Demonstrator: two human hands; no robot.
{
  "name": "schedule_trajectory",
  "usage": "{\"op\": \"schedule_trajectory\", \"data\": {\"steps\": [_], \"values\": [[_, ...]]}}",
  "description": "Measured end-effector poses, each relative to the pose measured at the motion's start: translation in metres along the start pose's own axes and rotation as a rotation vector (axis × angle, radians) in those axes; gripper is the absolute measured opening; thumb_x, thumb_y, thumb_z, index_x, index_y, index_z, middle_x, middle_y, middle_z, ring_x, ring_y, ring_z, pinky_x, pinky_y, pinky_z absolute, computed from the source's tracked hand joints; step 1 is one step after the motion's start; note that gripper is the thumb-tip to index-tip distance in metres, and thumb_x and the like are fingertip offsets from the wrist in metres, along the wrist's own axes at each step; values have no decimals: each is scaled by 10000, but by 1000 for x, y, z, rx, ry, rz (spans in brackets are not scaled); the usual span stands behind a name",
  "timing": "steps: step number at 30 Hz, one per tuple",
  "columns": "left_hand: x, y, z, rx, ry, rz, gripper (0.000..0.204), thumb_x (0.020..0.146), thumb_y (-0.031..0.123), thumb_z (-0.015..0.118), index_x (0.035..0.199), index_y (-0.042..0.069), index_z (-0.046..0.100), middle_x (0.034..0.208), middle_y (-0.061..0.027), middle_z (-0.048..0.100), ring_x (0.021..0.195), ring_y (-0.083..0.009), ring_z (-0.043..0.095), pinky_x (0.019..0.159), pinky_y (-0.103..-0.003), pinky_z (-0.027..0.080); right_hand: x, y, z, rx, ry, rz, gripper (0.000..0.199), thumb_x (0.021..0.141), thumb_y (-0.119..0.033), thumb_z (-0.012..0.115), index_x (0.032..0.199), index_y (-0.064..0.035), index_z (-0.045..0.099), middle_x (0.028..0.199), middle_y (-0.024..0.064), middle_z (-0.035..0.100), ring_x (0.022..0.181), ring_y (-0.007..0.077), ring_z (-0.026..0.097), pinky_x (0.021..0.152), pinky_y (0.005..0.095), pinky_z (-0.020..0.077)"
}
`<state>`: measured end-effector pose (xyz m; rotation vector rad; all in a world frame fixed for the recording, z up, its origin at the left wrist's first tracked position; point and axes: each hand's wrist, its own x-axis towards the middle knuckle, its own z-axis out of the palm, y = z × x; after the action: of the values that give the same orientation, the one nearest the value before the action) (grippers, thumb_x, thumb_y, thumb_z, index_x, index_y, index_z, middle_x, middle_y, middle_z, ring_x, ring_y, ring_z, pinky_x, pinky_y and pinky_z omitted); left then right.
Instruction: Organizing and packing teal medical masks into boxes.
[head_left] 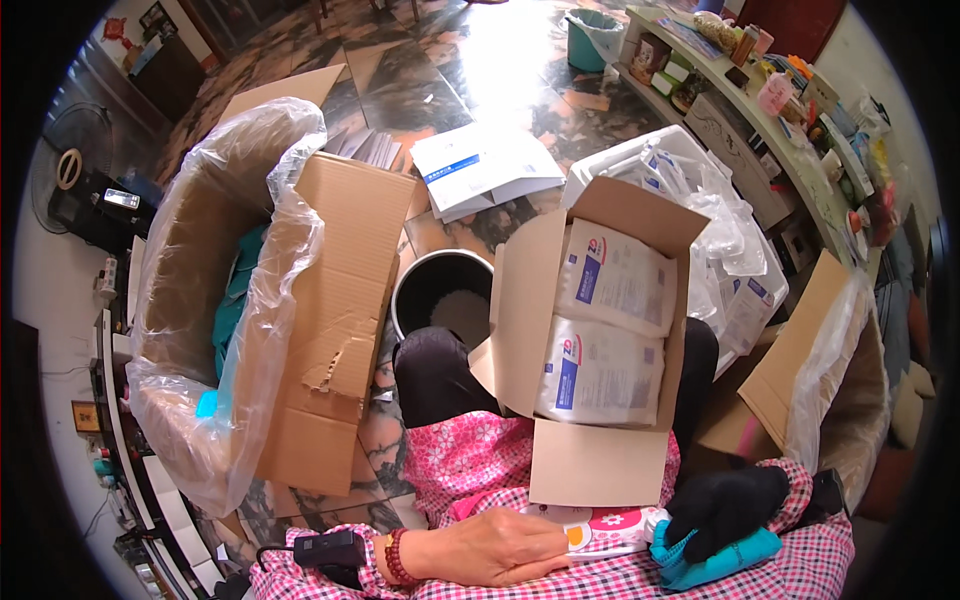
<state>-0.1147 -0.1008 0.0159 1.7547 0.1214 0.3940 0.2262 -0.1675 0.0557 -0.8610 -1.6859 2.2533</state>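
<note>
Far left, at nine o'clock: a tall brown cardboard carton lined with a clear plastic bag (235,300), its flaps open, teal material showing inside. At its foot, seven o'clock: a small black power adapter (327,548) resting on the pink checked cloth (480,465) across the person's lap. Just right of it, at six o'clock: the left hand (495,547), bare, a dark red bead bracelet (396,556) at the wrist, lying palm down with fingers loosely extended, fingertips touching a flat white packet with pink and orange print (605,528) — resting on it, not clasping it. Centre: a round dark metal pot holding white grains (443,290) on the floor, beyond the knees. Right of centre: an open brown cardboard box (600,465) propped on the lap, holding two white sealed pouches with blue and red print (610,330), one above the other. At five o'clock: the right hand (725,505), in a black knit glove, curled over a teal cloth (715,565) — whether it grips, I cannot tell. Far right, three o'clock: a second plastic-lined cardboard carton (830,385).
</note>
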Motion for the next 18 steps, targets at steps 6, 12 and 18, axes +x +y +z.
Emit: {"op": "schedule_trajectory", "data": {"steps": [6, 12, 18], "values": [[20, -19, 6, -185, 37, -37, 171, 1053, 130, 506, 1015, -17, 584, 792, -132, 545, 692, -319, 586, 646, -388, 490, 40, -60, -10, -275, 101, -24, 333, 846, -134, 829, 1113, 18, 702, 1064, 193, 708, 966, 360, 695, 821, 434, 558], [42, 4, -14, -292, 250, -256, 322, 1022, 56, 475, 1334, -13, 511, 1004, -246, 653, 888, -408, 671, 789, -400, 537, 75, -64, -10, -307, 292, -311, 370, 841, -214, 834, 1144, -51, 698, 1054, 149, 683, 930, 324, 695, 813, 411, 554], [45, 18, -12, 137, 220, 89, 134, 981, 82, 588, 1060, -19, 550, 886, -154, 579, 779, -320, 630, 659, -384, 513, 55, -44, -3, 155, 335, -296, 330, 836, -155, 828, 1102, 10, 725, 1077, 184, 729, 959, 300, 722, 872, 390, 562]]}}
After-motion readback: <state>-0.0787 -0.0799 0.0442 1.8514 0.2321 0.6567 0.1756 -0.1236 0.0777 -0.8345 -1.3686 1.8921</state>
